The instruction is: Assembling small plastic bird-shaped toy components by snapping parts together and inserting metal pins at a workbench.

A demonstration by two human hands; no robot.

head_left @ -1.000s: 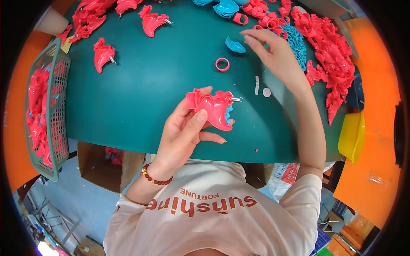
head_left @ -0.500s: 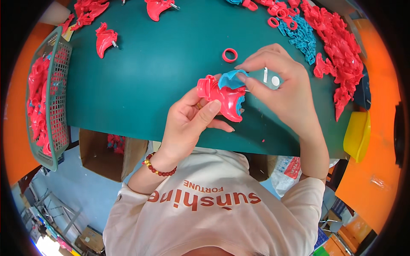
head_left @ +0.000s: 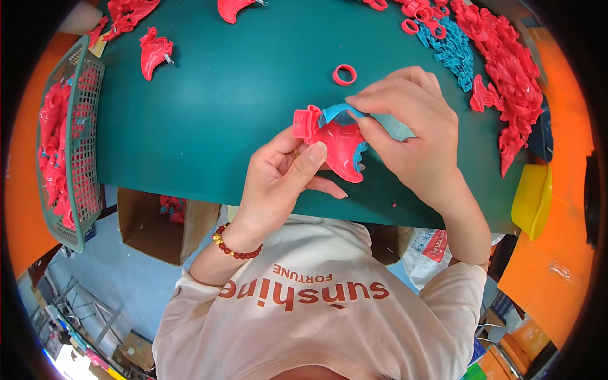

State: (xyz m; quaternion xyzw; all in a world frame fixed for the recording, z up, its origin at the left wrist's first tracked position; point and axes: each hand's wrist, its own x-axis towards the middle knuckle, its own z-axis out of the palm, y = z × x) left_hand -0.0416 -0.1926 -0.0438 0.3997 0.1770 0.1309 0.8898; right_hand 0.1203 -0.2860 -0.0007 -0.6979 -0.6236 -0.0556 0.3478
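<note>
Wrapped round a glossy red curved plastic part (head_left: 339, 149) with a short collar at its left end is my left hand (head_left: 273, 180), its thumb lying on the front. My right hand (head_left: 418, 130) pinches the right end of a thin, curved blue plastic piece (head_left: 335, 113). That blue piece lies along the top edge of the red part, its left end close to the collar. More blue with a jagged edge shows at the red part's right side. Beyond the hands a loose red ring (head_left: 344, 84) lies on the green table (head_left: 221, 126).
Red parts (head_left: 506, 76) and small blue pieces (head_left: 451, 54) are heaped at the far right. A green basket (head_left: 84, 145) of red parts stands left. Red parts with metal pins (head_left: 153, 54) lie far left. A yellow container (head_left: 531, 199) sits right; a cardboard box (head_left: 149, 228) is below.
The blue piece has turned in my right fingers and now shows a narrower, arched side. My right hand has shifted slightly. My left hand keeps its hold on the red part.
</note>
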